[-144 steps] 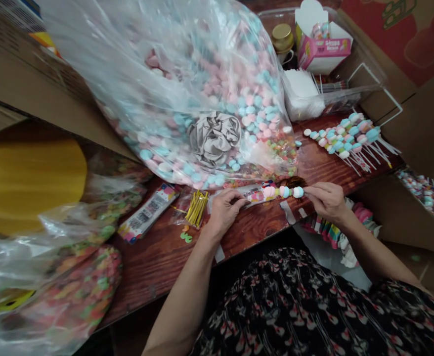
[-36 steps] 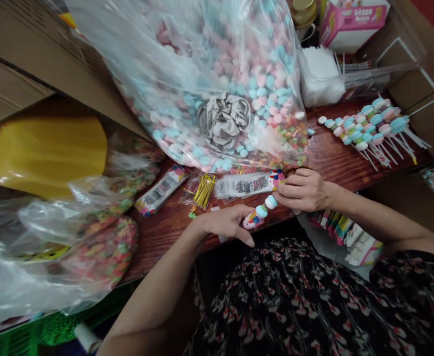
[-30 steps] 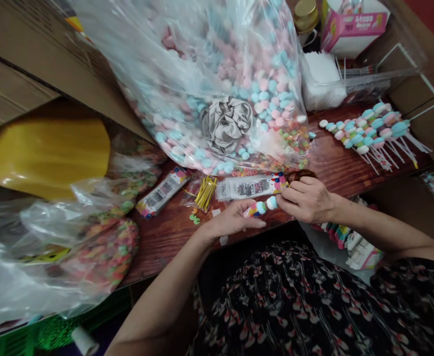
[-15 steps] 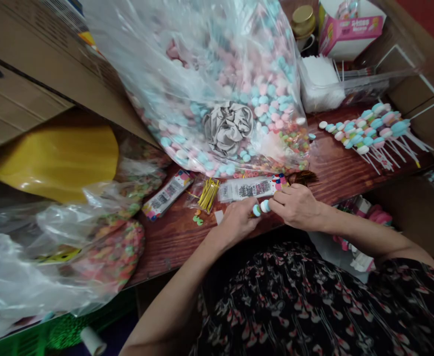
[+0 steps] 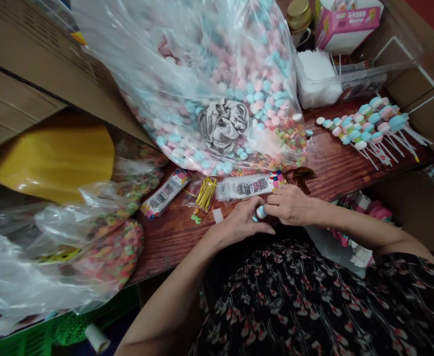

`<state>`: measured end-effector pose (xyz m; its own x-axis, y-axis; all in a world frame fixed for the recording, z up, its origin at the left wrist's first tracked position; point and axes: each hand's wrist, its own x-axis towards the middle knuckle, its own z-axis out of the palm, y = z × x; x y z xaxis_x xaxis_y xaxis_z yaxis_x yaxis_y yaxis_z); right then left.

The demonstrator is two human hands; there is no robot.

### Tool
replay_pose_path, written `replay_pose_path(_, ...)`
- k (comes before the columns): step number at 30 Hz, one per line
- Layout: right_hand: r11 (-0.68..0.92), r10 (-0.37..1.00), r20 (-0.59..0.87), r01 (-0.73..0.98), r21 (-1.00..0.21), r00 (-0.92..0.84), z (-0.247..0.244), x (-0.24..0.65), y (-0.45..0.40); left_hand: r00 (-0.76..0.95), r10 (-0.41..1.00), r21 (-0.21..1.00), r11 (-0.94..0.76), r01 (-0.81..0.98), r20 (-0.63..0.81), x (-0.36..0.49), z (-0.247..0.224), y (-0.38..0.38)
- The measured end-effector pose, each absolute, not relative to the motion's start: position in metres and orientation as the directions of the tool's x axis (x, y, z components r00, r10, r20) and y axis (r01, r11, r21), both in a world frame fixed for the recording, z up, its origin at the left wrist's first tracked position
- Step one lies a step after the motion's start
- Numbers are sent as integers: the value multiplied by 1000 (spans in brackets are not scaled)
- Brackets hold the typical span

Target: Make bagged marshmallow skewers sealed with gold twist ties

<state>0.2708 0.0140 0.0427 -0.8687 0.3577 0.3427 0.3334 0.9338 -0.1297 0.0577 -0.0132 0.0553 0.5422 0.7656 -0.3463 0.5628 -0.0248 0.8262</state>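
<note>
Over the table's front edge, both hands meet at a short marshmallow skewer point(image 5: 261, 212) with pale blue and white pieces; its stick is hidden. My left hand point(image 5: 241, 217) is curled around the lower pieces, its thumb held apart from the index finger. At the upper end, my right hand point(image 5: 287, 203) has its fingers pinched together against a blue-and-white marshmallow. Just beyond the hands lies a stack of printed clear bags point(image 5: 244, 187). Gold twist ties point(image 5: 206, 193) lie left of it, and a small white paper point(image 5: 217, 215) is near my left wrist.
A large clear bag of marshmallows point(image 5: 235, 74) fills the back, with a grey scrunchie point(image 5: 225, 126) on it. Finished marshmallow skewers point(image 5: 368, 123) lie at right. A bag of gummy candy point(image 5: 109, 252) and cardboard box point(image 5: 35, 64) stand at left; a plastic bin point(image 5: 358, 86) sits behind right.
My left thumb has spread away from its fingers, and the marshmallows sit deeper in that hand's hollow. My right hand has shifted slightly left. The camera view has moved a little.
</note>
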Motion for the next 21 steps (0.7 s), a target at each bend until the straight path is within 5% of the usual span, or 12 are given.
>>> replay_pose_path(4, 904, 412, 493, 411, -117, -766, 41, 276, 16, 458, 807, 745, -34, 666, -372, 38, 61, -12)
replay_pose_path(8, 917, 334, 601, 399, -27, -726, 45, 278, 19, 490, 727, 821, 177, 543, -481, 33, 58, -16)
replay_pose_path(13, 939, 244, 590, 339, 54, -770, 51, 283, 26, 583, 502, 764, 505, 402, -639, 34, 62, -26)
replay_pose_path(21, 981, 117, 574, 183, 58, -810, 56, 275, 22, 677, 336, 691, 628, 357, -655, 35, 61, -27)
